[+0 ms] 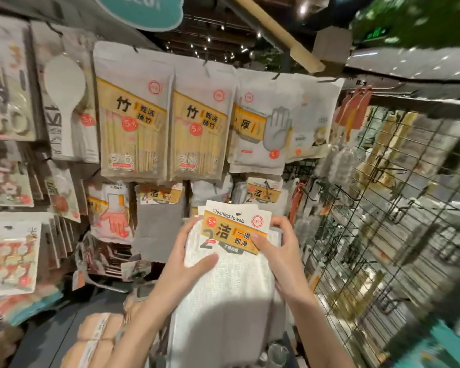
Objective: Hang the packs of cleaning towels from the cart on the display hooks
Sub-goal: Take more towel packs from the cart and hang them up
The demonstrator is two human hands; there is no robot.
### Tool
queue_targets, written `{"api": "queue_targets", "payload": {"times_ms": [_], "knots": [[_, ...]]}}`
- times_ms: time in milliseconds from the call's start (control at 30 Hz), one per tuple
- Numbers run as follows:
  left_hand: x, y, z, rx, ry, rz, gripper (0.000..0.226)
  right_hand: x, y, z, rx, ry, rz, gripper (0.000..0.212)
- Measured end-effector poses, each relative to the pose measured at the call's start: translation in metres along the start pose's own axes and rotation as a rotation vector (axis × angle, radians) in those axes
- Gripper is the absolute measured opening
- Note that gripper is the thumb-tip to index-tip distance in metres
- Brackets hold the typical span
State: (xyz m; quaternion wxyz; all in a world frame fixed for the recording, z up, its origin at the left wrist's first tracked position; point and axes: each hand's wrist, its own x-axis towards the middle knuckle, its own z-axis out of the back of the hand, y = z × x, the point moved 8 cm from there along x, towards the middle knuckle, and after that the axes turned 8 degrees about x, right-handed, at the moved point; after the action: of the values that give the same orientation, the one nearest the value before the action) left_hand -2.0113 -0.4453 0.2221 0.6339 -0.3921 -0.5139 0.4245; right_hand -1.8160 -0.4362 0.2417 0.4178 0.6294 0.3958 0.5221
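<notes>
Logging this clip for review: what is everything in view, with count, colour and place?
towel packs: a stack, exact count unclear, white with orange labels, held in front of the display
chopstick packs: two rows, yellow labels, top centre
glove pack: grey glove picture, right of the chopsticks
pink glove pack: one, lower left of centre
grey towel pack: one, hanging left of the held stack
spoon pack: white, upper left
wire rack: black, right
left hand: fingers grip the stack's left edge
right hand: fingers grip the label's right side
</notes>
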Motion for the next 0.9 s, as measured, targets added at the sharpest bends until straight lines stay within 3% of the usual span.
{"api": "queue_targets", "payload": {"times_ms": [367, 567, 700, 900], "knots": [[0.023, 0.019, -0.053, -0.008, -0.041, 0.190, 0.056, 0.047, -0.008, 0.058, -0.045, 0.117, -0.164, 0.023], [0.023, 0.024, -0.043, -0.077, -0.170, 0.171, 0.020, 0.058, -0.006, 0.056, -0.025, 0.136, -0.195, 0.019], [0.034, 0.020, -0.034, -0.040, -0.193, 0.138, 0.032, 0.065, 0.007, 0.056, -0.045, 0.070, -0.124, 0.020], [0.042, 0.022, -0.029, 0.028, -0.164, 0.081, 0.030, 0.064, 0.008, 0.068, -0.003, -0.007, -0.116, 0.022]]}}
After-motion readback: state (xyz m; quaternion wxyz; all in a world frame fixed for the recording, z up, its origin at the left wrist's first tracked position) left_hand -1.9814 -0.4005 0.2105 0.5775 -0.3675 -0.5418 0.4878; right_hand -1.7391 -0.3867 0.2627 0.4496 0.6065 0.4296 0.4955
